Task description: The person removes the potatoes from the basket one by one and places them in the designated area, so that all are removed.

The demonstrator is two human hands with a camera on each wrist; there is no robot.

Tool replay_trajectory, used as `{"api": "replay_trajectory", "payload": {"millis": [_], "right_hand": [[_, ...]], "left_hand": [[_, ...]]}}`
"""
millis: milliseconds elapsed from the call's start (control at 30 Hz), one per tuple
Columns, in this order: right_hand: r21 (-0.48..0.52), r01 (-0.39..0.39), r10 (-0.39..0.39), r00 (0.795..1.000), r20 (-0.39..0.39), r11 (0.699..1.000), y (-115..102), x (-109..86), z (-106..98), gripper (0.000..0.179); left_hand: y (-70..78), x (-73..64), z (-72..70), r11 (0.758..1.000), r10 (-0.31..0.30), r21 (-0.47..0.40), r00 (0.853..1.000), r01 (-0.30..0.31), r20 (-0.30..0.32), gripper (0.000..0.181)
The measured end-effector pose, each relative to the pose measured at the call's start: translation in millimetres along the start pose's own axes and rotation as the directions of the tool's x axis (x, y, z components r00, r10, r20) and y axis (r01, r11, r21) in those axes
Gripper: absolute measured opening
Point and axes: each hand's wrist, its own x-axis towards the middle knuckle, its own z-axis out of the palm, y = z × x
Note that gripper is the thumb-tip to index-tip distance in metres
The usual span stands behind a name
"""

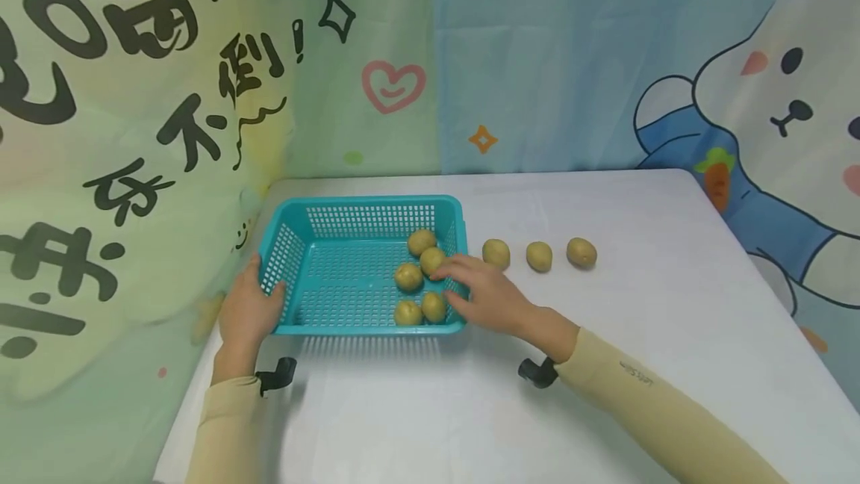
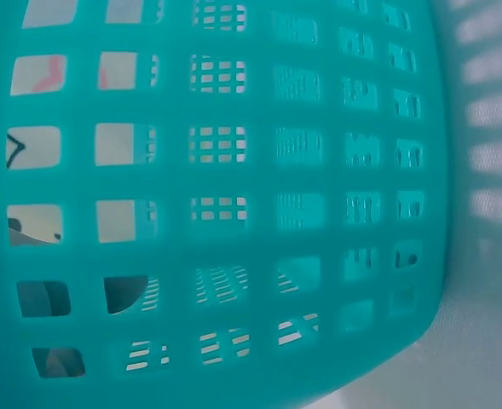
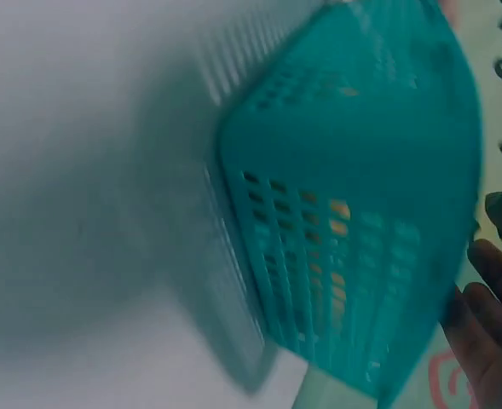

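Observation:
A turquoise plastic basket (image 1: 339, 271) with perforated walls stands on the table. Several small yellow potatoes (image 1: 408, 277) lie in its right part. My left hand (image 1: 247, 311) holds the basket's left side, thumb over the rim. In the left wrist view the perforated wall (image 2: 259, 183) covers most of the picture, and the hand is not seen. Over the right rim reaches my right hand (image 1: 493, 296), its fingers apart beside the potatoes inside, with nothing seen between them. From the right wrist, its fingers (image 3: 489, 311) show loosely bent past the basket's rim.
Three more potatoes lie in a row on the white table right of the basket: a near one (image 1: 496, 253), a middle one (image 1: 539, 256) and a far right one (image 1: 581, 252). Printed cloths (image 1: 537, 58) hang behind and left of the table (image 1: 416, 417).

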Motion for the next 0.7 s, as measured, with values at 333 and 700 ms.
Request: {"api": "replay_trajectory", "payload": {"millis": [333, 700], "right_hand": [[-0.196, -0.165, 0.228, 0.904, 0.362, 0.967, -14, 25.6, 26, 0.031], [-0.451, -0.092, 0.345, 0.783, 0.518, 0.888, -14, 52.2, 36, 0.029]], "left_hand": [[-1.7, -0.4, 0.2, 1.0, -0.004, 0.003, 1.0, 0.003, 0.012, 0.074], [1.7, 2.2, -0.1, 1.0, -0.008, -0.003, 1.0, 0.008, -0.001, 0.074]]}}
